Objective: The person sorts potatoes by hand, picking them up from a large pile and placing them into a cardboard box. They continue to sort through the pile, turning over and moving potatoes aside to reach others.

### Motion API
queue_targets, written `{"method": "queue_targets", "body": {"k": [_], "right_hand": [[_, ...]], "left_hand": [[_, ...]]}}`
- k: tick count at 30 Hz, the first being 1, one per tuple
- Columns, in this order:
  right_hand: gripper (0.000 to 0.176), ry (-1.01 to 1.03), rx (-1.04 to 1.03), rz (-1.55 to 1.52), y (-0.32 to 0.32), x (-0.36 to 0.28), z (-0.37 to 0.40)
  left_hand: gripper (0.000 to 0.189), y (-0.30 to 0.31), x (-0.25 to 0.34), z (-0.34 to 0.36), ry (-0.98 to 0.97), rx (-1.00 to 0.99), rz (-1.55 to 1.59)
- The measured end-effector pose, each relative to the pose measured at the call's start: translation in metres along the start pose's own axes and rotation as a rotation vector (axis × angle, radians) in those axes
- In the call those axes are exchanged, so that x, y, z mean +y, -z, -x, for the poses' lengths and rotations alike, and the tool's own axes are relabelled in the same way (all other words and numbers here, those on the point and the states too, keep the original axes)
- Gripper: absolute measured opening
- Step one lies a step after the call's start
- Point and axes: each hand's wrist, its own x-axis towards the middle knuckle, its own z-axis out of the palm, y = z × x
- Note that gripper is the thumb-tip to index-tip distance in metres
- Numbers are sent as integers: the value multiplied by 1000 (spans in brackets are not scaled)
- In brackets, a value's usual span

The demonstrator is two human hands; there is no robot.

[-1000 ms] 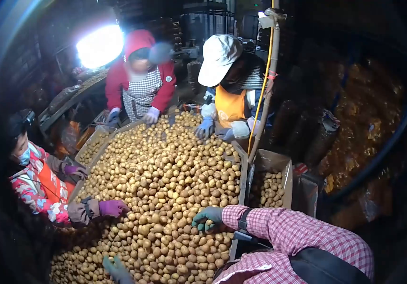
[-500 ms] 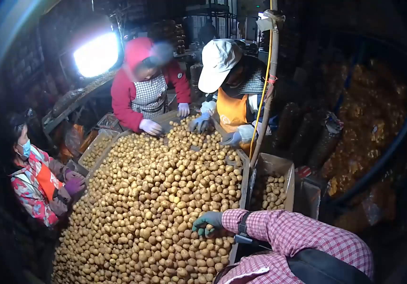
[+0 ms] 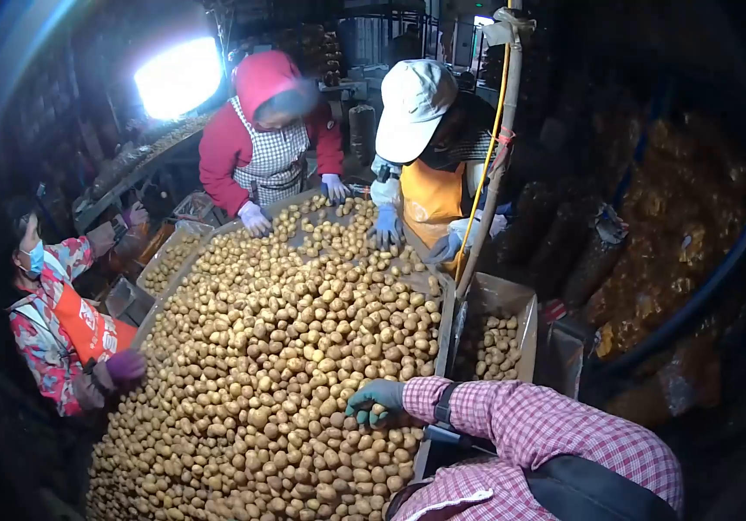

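Observation:
Many potatoes (image 3: 303,347) cover a wide table (image 3: 449,321) with raised edges. My right hand (image 3: 376,401), in a grey-green glove and below a checked sleeve with a black wristband, reaches over the pile from the right. Its fingers curl round a potato (image 3: 378,409), touching or close above the others. My left hand is out of sight.
Three people work around the table: one in a red hood (image 3: 266,82), one in a white cap (image 3: 416,104) and one in a blue mask (image 3: 36,258). Boxes (image 3: 525,334) of potatoes flank it. A pole (image 3: 496,174) rises at its right corner.
My right hand has shifted slightly left and up. The masked person's hands have parted, one reaching back towards the boxes. The hooded person's hand has moved left, and the capped person's hand right.

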Motion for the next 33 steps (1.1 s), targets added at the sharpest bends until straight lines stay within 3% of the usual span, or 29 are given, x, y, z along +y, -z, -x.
{"method": "queue_targets", "body": {"k": [6, 7, 8, 10, 11, 19, 22, 24, 26, 28, 30, 32, 33], "right_hand": [[32, -7, 33, 111, -8, -7, 6], [33, 19, 54, 161, -10, -8, 7], [34, 10, 53, 148, -10, -8, 5], [35, -11, 54, 121, -9, -7, 4], [35, -7, 64, 118, -11, -10, 7], [34, 13, 38, 140, -11, -10, 3], [33, -17, 116, 204, -21, -18, 8], [32, -12, 130, 166, -21, -16, 6], [31, 3, 98, 146, -14, -11, 3], [31, -16, 63, 179, -2, -8, -9], [28, 50, 25, 106, 2, -2, -6], [25, -62, 51, -145, -2, -6, -4], [29, -47, 21, -214, 2, -5, -5]], "left_hand": [[64, -16, -11, 12, -134, -18, 123], [74, -23, -4, 9, -122, -61, 90], [84, -21, 12, 8, -111, -105, 57], [73, -21, 71, 13, 141, -202, 359], [77, -6, 105, 19, 168, -233, 317], [88, -39, 158, -7, -23, -286, 567], [90, -66, 187, -29, -85, -315, 752], [91, -59, 228, -23, -123, -385, 548], [91, -112, 222, -42, -377, -437, 676], [87, -109, 229, -32, -474, -511, 835], [75, -73, 216, -21, -339, -575, 947], [54, -35, 186, -14, -128, -654, 1026], [50, -24, 157, -13, -98, -584, 1008]]}}
